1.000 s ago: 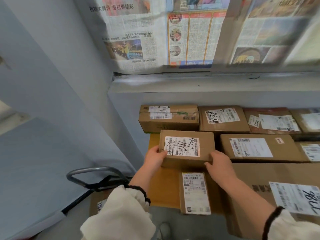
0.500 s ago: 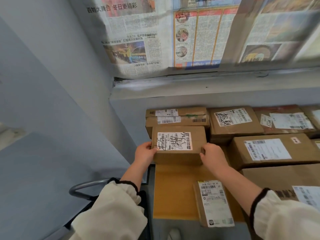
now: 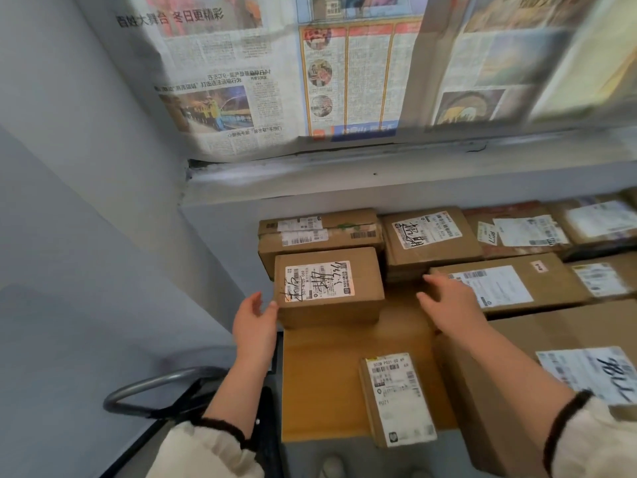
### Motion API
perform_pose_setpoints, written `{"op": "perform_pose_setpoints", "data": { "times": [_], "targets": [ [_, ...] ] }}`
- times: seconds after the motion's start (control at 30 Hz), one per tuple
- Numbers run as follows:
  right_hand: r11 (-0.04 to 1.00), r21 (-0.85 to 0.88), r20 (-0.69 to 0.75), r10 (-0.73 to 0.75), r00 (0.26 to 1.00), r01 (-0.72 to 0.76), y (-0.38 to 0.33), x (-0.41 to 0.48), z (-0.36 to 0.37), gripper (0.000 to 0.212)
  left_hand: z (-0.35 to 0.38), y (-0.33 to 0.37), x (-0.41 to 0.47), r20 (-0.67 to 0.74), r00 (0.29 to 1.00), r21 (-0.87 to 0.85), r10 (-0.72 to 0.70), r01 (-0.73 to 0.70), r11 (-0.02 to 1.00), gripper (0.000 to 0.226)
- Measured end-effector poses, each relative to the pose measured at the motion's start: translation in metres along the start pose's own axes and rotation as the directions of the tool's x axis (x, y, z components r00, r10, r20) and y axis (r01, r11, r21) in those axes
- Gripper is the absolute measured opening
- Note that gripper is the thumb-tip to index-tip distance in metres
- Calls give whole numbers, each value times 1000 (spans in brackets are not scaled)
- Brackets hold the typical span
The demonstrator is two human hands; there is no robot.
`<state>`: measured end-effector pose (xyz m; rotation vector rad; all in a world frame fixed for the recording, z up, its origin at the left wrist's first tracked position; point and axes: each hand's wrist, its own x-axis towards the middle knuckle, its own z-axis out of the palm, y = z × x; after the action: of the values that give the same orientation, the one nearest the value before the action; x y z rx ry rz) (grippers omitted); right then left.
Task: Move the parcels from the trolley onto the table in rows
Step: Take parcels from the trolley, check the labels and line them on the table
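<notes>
Parcel with scrawled label (image 3: 327, 288): lies flat on the counter (image 3: 320, 384), label up, at the left end of the second row. Its far side is right against the taped parcel (image 3: 320, 229) behind it.
Left hand (image 3: 255, 319): released, fingers loosely spread and gripping nothing. It is just beside the parcel's left near corner; the thumb tip reaches that corner, but I cannot tell whether it touches.
Right hand (image 3: 448, 301): released, fingers straight and palm down, clear of the labelled parcel. It hovers over the gap between that parcel and the flat parcel (image 3: 510, 284) to the right.
Back row: the taped parcel on the left, then a parcel with bold writing (image 3: 431, 236), with more parcels running right, blurred.
Front of counter: a small narrow parcel (image 3: 396, 398) lies label up at the near edge, just beside a large carton (image 3: 568, 326) on the right.
Trolley: only its grey tube handle (image 3: 155, 384) shows, low left beside the counter.
Sleeves: cream with dark cuffs (image 3: 213, 450).
Wall behind: newspaper (image 3: 344, 81) hangs over the window above a pale ledge (image 3: 379, 167).
</notes>
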<state>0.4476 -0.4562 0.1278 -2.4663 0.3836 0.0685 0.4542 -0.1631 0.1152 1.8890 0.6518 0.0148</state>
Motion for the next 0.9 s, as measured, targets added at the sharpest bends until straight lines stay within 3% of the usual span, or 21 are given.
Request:
{"op": "perform_pose_setpoints", "data": {
  "times": [0.07,0.13,0.23,0.33,0.4,0.47,0.53,0.6,0.7,0.9],
  "targets": [
    [993,-34,-64,111,992,-113,33,10,-30,43,6,6,-26,-117,979,3,164,-165,986,34],
    [966,-85,-55,240,969,-244,66,22,-57,46,26,17,-52,-80,950,-7,303,-305,952,30],
    [924,-197,4,334,943,-326,111,36,-83,45,79,36,-79,247,903,-25,352,-357,934,33],
    [898,-303,64,352,934,-318,143,45,-96,40,143,53,-95,532,803,74,268,-359,930,38],
    [889,-359,118,345,931,-284,156,49,-98,46,178,59,-104,606,726,185,325,-526,830,44],
    [896,-367,161,327,931,-251,163,52,-94,53,205,57,-114,678,606,252,416,-723,643,45],
    [916,-324,182,305,935,-236,167,52,-91,57,224,53,-119,746,540,322,391,-805,498,47],
    [920,-313,151,294,944,-237,175,52,-96,57,237,48,-120,786,547,417,288,-813,407,49],
    [896,-300,55,360,931,-329,191,48,-109,56,243,44,-122,793,578,491,194,-794,358,50],
    [938,-253,107,270,957,-236,199,47,-116,51,243,44,-125,717,661,568,221,-738,364,53]
  ]
}}
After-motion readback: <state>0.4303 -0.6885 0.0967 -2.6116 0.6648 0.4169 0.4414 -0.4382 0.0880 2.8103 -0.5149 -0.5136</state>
